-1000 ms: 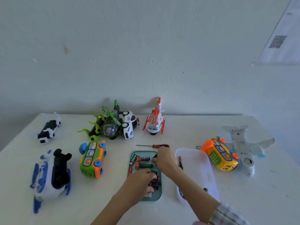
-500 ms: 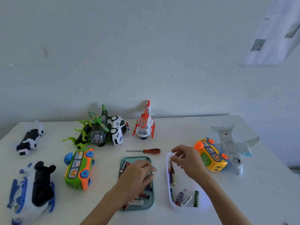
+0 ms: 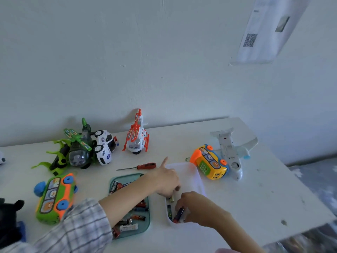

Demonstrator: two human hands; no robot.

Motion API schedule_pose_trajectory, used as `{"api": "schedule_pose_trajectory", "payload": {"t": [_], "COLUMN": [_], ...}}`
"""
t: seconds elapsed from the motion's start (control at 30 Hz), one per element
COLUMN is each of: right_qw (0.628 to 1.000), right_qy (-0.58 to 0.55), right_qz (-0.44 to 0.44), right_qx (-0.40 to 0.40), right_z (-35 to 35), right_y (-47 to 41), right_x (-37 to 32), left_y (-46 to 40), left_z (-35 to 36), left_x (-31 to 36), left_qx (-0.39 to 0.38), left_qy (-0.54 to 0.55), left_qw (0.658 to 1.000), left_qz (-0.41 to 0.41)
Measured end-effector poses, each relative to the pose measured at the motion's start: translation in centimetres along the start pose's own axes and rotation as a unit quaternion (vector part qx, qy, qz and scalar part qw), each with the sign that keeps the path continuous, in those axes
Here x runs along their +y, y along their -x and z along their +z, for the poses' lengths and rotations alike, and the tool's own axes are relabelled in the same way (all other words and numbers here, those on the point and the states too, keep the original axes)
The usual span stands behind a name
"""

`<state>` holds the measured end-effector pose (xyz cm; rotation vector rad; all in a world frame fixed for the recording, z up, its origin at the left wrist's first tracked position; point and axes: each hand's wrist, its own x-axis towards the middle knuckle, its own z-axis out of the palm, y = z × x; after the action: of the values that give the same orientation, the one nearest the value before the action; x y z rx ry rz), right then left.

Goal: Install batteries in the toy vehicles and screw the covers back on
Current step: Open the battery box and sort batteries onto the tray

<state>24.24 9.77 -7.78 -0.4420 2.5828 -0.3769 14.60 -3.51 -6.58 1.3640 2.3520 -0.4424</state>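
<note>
My left hand [image 3: 165, 179] reaches over the teal tray [image 3: 127, 177] of batteries into the white tray [image 3: 184, 168]. One finger sticks up; the others curl down onto a battery [image 3: 172, 199], and I cannot see whether they grip it. My right hand [image 3: 197, 207] is at the near end of the white tray and pinches a dark red battery [image 3: 178, 215]. Another battery [image 3: 169, 212] lies beside it. A red-handled screwdriver [image 3: 144, 166] lies behind the trays. An upside-down white plane [image 3: 229, 148] and a yellow bus [image 3: 209, 161] sit to the right.
A green bus [image 3: 55, 198] lies left of the teal tray. A green helicopter [image 3: 78, 152], a police car [image 3: 104, 146] and an orange-white helicopter [image 3: 136, 137] stand by the wall. A black toy [image 3: 9, 216] is at the left edge. The table's edge runs along the right.
My left hand has left the teal tray and crossed into the white tray. My right hand has dropped from the tray's far end to its near end and taken a battery. The view has swung right.
</note>
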Motion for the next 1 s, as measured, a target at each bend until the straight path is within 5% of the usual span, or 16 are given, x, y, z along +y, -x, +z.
{"api": "schedule_pose_trajectory", "payload": {"t": [0.77,0.9,1.0], "right_qw": [0.999,0.997,0.996], "right_qy": [-0.024,-0.044,-0.061], "right_qz": [0.021,0.031,0.037], "right_qx": [0.041,0.05,0.058], "right_z": [0.2,0.3,0.3], "right_y": [0.2,0.2,0.3], "right_x": [0.3,0.4,0.4], "left_y": [0.7,2.1,4.8], "left_z": [-1.4,-1.9,-2.3], "left_x": [0.7,0.1,-1.7], "left_qx": [-0.06,0.023,0.117], "left_qy": [-0.182,-0.174,-0.009], "left_qw": [0.98,0.984,0.99], "left_qz": [0.043,-0.003,-0.079]}}
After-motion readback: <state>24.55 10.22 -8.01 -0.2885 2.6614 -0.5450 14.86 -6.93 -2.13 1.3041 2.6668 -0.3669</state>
